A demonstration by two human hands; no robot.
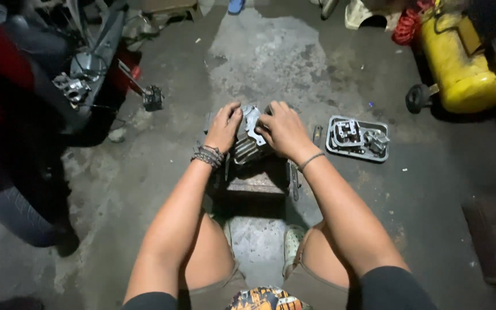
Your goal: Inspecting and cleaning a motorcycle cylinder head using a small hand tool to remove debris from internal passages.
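A finned metal engine part (249,138) sat on a low block (256,181) on the concrete floor (144,172), and served as the reference point. Far left of the part stood a motorcycle (47,97), with its tyre (15,215) nearest the camera and a foot peg (152,98) projecting toward the part. A smaller metal component (71,88) rested on the motorcycle. The left hand (223,127) was curled over the left side of the part, fingers bent and pressed on its upper edge; beaded bracelets (206,156) circled that wrist. The right hand (283,130) was closed over the right side of the part, fingers wrapped on its top edge, with a thin band (310,161) at the wrist. Both hands gripped the part from opposite sides. Just right of the block, a slim tool (294,179) lay on the floor. Further right of the part lay a metal tray (334,144) holding small engine pieces (368,139). Far right and beyond the part stood a yellow tank (460,63) on a black wheel (417,98), with a red coiled hose (407,24) just behind it. The person's knees flanked the block on the side nearest the camera.
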